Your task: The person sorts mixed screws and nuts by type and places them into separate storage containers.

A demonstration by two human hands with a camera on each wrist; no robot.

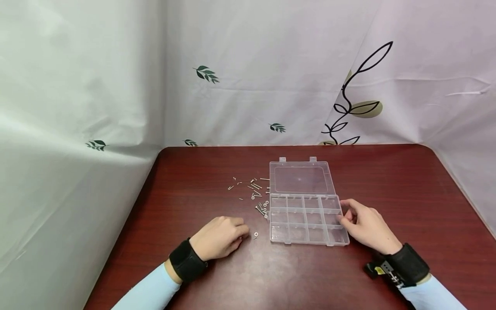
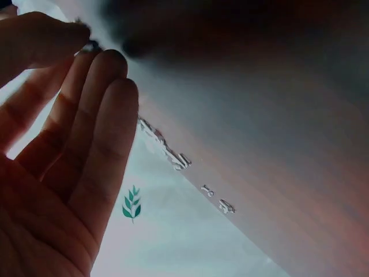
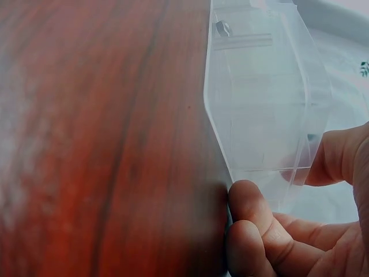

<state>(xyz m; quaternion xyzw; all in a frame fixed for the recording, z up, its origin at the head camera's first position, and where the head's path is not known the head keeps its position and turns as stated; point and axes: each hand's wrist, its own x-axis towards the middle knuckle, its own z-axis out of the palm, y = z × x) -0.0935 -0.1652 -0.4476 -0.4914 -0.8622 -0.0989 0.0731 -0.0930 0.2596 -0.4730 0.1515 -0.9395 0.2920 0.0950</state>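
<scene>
The clear plastic compartment box [image 1: 304, 224] lies with its lid folded back. My right hand [image 1: 366, 224] holds its right wall; in the right wrist view the thumb [image 3: 334, 158] reaches over the rim and the fingers [image 3: 248, 202] lie against the outside. A small metal piece [image 3: 223, 27], like a nut, shows through the box wall. Left of the box, my left hand [image 1: 221, 237] is low over the table, fingers bent. In the left wrist view its thumb and fingertips pinch a small metal piece [image 2: 92, 45], too blurred to name. Beside these fingertips lies a washer-like ring [image 1: 256, 234].
Several loose screws [image 1: 256, 186] and small rings [image 1: 265, 204] are scattered left of the box on the dark red table [image 1: 186, 185]. The open lid [image 1: 300, 178] lies toward the far edge. A patterned white cloth [image 1: 240, 103] hangs behind the table and along its left side.
</scene>
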